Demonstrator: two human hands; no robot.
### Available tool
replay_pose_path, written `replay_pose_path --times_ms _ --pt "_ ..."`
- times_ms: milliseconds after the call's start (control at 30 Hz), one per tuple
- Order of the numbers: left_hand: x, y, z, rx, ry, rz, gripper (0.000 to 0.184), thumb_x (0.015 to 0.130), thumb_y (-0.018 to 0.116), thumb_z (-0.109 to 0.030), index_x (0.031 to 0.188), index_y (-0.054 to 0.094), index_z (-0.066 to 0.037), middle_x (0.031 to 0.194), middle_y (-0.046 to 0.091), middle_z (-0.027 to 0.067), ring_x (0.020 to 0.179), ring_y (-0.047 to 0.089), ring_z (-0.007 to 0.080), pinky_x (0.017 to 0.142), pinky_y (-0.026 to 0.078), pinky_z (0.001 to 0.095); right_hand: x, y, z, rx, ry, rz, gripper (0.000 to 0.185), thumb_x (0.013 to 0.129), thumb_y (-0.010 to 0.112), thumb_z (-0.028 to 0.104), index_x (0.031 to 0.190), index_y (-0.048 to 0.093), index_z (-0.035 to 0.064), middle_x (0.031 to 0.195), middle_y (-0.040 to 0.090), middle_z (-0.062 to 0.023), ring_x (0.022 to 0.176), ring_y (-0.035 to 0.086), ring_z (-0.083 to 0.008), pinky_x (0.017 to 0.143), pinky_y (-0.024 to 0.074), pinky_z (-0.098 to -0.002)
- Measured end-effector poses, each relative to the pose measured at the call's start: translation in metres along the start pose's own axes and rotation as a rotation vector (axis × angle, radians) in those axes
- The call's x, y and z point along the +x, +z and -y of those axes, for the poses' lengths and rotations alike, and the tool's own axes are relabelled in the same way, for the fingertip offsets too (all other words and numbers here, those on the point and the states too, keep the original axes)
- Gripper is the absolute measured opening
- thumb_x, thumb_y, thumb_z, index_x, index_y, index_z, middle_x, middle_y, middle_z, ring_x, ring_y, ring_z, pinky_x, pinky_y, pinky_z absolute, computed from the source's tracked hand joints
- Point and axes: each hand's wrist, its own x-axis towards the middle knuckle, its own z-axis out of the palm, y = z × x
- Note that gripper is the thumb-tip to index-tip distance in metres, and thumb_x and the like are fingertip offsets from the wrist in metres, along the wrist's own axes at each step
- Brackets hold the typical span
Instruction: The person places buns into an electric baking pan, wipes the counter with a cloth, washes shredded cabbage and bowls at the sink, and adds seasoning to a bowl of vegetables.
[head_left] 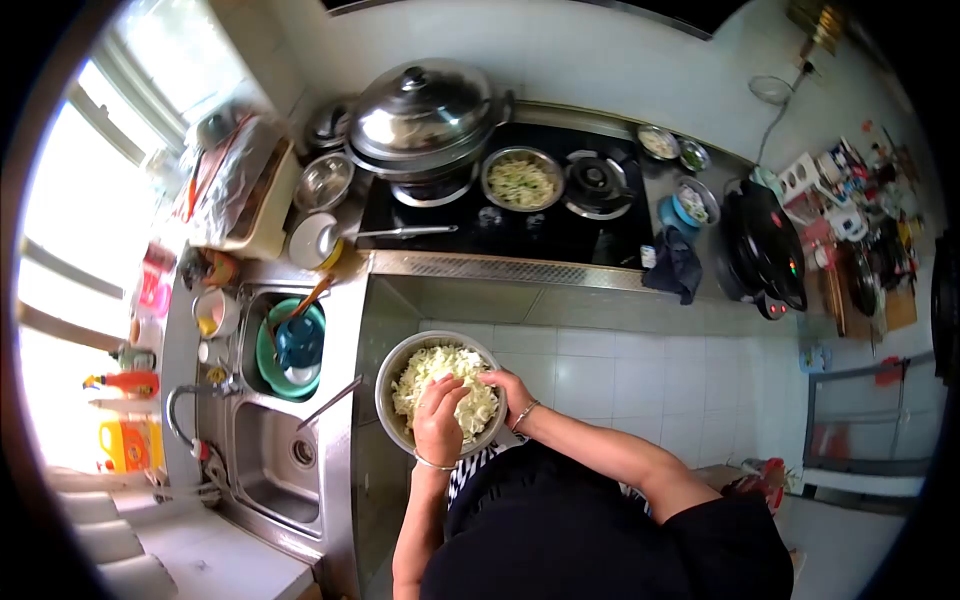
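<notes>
left arm: comes up from the lower edge, nearly straight, the wrist with its bracelet over the near rim of the metal bowl [384, 400].
left hand [438, 412]: back upward, lying over the pale shredded vegetable [425, 372], fingers pointing away from the body.
left fingers: close together and slightly bent; whether they pinch any shreds, i cannot tell.
right arm: slants in from the right shoulder, elbow bent out to the side, a bracelet at the wrist.
right hand [511, 399]: at the right side of the bowl, crossing the rim, fingers reaching inward toward the left hand.
right fingers: bent over the rim; whether they clasp it or touch the shreds, i cannot tell.
bowl: just in front of the torso, right of the sink counter [343, 440], with the shreds heaped inside.
stove [400, 205]: beyond the bowl, bearing a large lidded pot [425, 120] and a bowl of shredded food [522, 181].
sink [275, 450]: left of the bowl, beside a green basin [268, 365].
</notes>
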Motion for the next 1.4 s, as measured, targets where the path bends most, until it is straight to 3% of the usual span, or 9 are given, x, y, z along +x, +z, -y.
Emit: replay_pose_path --times_ms 133,267,433,500,633,767,1000,1300,1400 --pt "0.04 0.039 -0.021 -0.105 0.083 0.103 0.019 0.073 0.056 0.008 0.088 0.064 -0.002 0.092 0.064 0.0128 0.083 0.063 0.0293 0.072 0.052 0.035 -0.021 -0.026 0.033 0.161 -0.12 -0.114 0.036 0.075 0.061 0.022 0.105 0.057 0.0013 0.094 0.062 -0.0105 0.086 0.061 -0.022 0.078 0.0507 -0.0348" --pt "0.085 0.067 -0.039 0.01 0.398 0.213 0.015 0.07 0.069 -0.007 0.084 0.065 -0.01 0.083 0.065 0.0012 0.092 0.06 0.0192 0.075 0.041 0.0317 -0.038 -0.055 0.062 0.34 -0.266 -0.237 0.037 0.076 0.061 0.024 0.104 0.058 0.0013 0.097 0.062 -0.0119 0.09 0.061 -0.0261 0.084 0.0483 -0.0396" --pt "0.121 0.132 -0.066 -0.092 0.526 0.227 0.016 0.068 0.063 -0.006 0.083 0.065 -0.011 0.083 0.064 -0.0012 0.084 0.058 0.0174 0.072 0.04 0.0316 -0.059 -0.101 0.107 0.464 -0.4 -0.309 0.035 0.076 0.06 0.027 0.102 0.059 0.0033 0.098 0.063 -0.0104 0.091 0.06 -0.0263 0.085 0.0477 -0.0385" --pt "0.138 0.157 -0.082 -0.108 0.549 0.229 0.017 0.067 0.062 -0.005 0.084 0.066 -0.011 0.082 0.064 -0.0017 0.082 0.058 0.0168 0.07 0.04 0.0314 -0.061 -0.126 0.128 0.476 -0.503 -0.338 0.041 0.078 0.053 0.028 0.111 0.057 0.0024 0.106 0.062 -0.0122 0.098 0.059 -0.0267 0.088 0.0465 -0.0378" --pt "0.159 0.213 -0.117 -0.103 0.598 0.177 0.018 0.068 0.063 -0.004 0.084 0.066 -0.012 0.08 0.063 -0.0024 0.076 0.056 0.0165 0.064 0.038 0.0316 -0.069 -0.17 0.18 0.484 -0.607 -0.318 0.038 0.077 0.057 0.025 0.108 0.058 0.0027 0.106 0.062 -0.0108 0.097 0.059 -0.0248 0.088 0.0461 -0.0374" --pt "0.182 0.272 -0.15 -0.043 0.518 0.143 0.015 0.069 0.06 -0.007 0.082 0.065 -0.012 0.08 0.063 -0.0018 0.079 0.056 0.0157 0.065 0.039 0.0315 -0.064 -0.217 0.245 0.461 -0.561 -0.304 0.042 0.076 0.058 0.025 0.111 0.057 0.002 0.108 0.061 -0.0106 0.099 0.058 -0.0249 0.089 0.0455 -0.0369" --pt "0.205 0.337 -0.158 0.136 0.076 0.048 0.029 0.072 0.064 -0.005 0.101 0.062 -0.01 0.095 0.063 0.0036 0.089 0.056 0.0239 0.076 0.041 0.0366 -0.033 -0.286 0.346 0.379 -0.39 -0.136 0.044 0.074 0.056 0.022 0.112 0.056 0.0013 0.108 0.061 -0.0125 0.1 0.058 -0.0279 0.091 0.0457 -0.0408" --pt "0.22 0.384 -0.122 0.276 -0.284 -0.069 0.046 0.071 0.07 -0.009 0.114 0.057 -0.007 0.103 0.06 0.0107 0.101 0.053 0.029 0.089 0.04 0.0388 0.023 -0.324 0.385 0.359 -0.248 -0.132 0.054 0.072 0.053 0.024 0.12 0.051 -0.0003 0.115 0.057 -0.0167 0.103 0.057 -0.032 0.093 0.0437 -0.0437" --pt "0.221 0.403 -0.108 0.172 -0.356 0.132 0.049 0.072 0.069 -0.017 0.117 0.054 -0.004 0.101 0.06 0.0133 0.098 0.054 0.0317 0.085 0.043 0.0405 0.002 -0.336 0.387 0.348 -0.241 -0.214 0.053 0.071 0.054 0.023 0.118 0.051 -0.0006 0.112 0.058 -0.0166 0.1 0.057 -0.0317 0.092 0.0444 -0.0437"
